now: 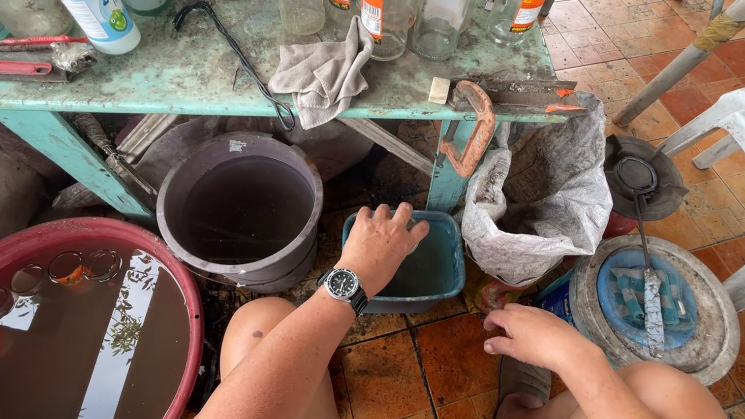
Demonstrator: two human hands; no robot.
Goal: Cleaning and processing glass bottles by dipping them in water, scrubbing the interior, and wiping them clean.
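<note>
The left hand (385, 242), fingers spread and grasping nothing, rests on the rim of the teal square tub (432, 270) at six o'clock of the green table (171, 72), while the right hand (530, 334) hangs loosely curled, released, near the grey sack (551, 201)

Left hand (384, 240) outstretched, right hand (529, 334) low

Teal tub (431, 265), red basin (165, 272)

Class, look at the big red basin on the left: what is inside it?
The red basin holds brownish water, with several glass bottles lying submerged near its far rim. Sky reflections on the water hide whatever else lies at the bottom.
</note>
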